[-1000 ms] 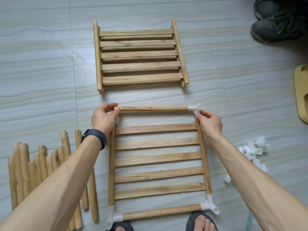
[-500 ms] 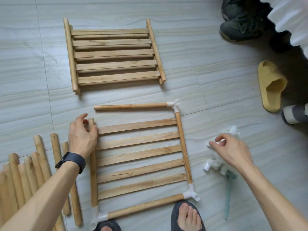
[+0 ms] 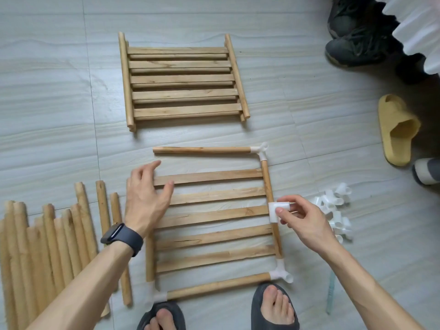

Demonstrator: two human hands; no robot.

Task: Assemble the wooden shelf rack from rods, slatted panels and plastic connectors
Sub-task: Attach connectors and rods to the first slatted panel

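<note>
Your right hand (image 3: 307,225) pinches a white connector (image 3: 277,210) between thumb and fingers, over the side rod (image 3: 267,184) of the slatted panel (image 3: 214,216) lying on the floor. Your left hand (image 3: 145,198) is spread and grips nothing, at the panel's far left corner. The connector pile (image 3: 335,210) sits just right, with the loose rods (image 3: 47,246) to your left.

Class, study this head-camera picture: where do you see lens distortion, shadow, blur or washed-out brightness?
Head view: the tile seam seems slightly bowed by the wide lens; soft light leaves only thin shadow under the stacked slatted panels; the left hand looks a little blurred; the white connector pinched by the right hand and the white fabric top right are close to washed out.
</note>
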